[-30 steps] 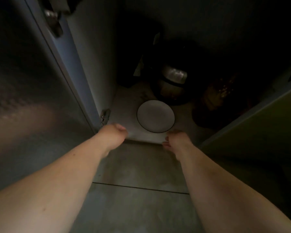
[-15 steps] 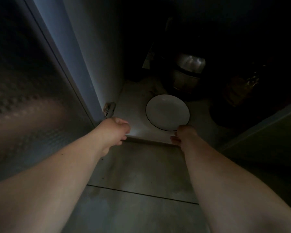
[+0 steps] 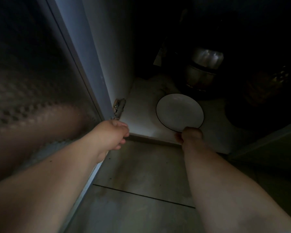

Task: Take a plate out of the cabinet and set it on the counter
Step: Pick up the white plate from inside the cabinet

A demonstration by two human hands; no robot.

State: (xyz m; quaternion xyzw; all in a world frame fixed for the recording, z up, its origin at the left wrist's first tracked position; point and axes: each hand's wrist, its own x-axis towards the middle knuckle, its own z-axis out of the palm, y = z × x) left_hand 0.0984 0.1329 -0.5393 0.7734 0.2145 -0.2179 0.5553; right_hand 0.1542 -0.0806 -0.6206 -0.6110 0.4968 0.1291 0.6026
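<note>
Since half a second before, right hand (image 3: 190,136) had reached the white plate (image 3: 179,112), gripping its near rim on the cabinet floor (image 3: 139,105). Left hand (image 3: 113,134), loosely curled, held nothing. Lifting level seemed wise.

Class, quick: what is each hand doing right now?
Left hand: loosely curled, holding nothing visible.
Right hand: closed on the plate at its near rim.
</note>
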